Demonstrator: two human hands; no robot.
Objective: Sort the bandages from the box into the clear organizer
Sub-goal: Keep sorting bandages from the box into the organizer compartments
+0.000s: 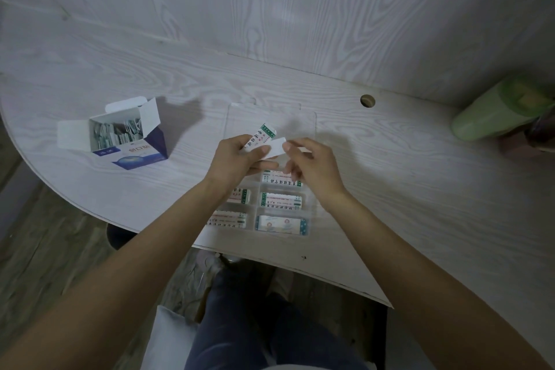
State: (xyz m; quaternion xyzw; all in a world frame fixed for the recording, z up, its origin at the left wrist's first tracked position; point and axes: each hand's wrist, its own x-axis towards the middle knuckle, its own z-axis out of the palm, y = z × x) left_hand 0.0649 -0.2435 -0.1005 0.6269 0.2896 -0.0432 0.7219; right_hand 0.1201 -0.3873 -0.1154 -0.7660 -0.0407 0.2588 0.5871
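Note:
An open blue-and-white bandage box (126,135) stands at the table's left, with several wrapped bandages inside. The clear organizer (312,198) lies at the table's front centre, lid (240,117) open flat behind it. Several of its compartments hold white bandages with green print; one holds a blue-patterned bandage (282,225). Above the organizer my left hand (232,161) grips a small stack of bandages (264,134). My right hand (312,164) pinches the end of a white bandage (274,149) from that stack.
A green cylindrical container (492,116) lies on its side at the table's right edge, beside a dark object. A round cable hole (367,100) is in the tabletop behind the organizer. A wood-grain wall stands close behind. My legs are below the table's front edge.

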